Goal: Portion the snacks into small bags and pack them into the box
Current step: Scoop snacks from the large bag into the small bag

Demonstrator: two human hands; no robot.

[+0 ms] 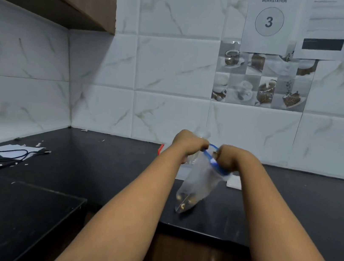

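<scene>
Fingers of both hands point(189, 143) point(229, 159) pinch bag point(198, 179) rim above counter point(116, 166) edge.

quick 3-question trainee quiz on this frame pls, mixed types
1. True or false: both hands grip the blue zip edge of the small clear bag.
2. Where do the snack pieces sit in the bag? A) bottom corner B) spread along the zip C) outside on the counter
3. Fill in: the sign on the wall reads WORKSTATION ___.

Key:
1. True. The left hand and right hand each grip the top edge.
2. A. The bag hangs above the black counter.
3. 3
</scene>
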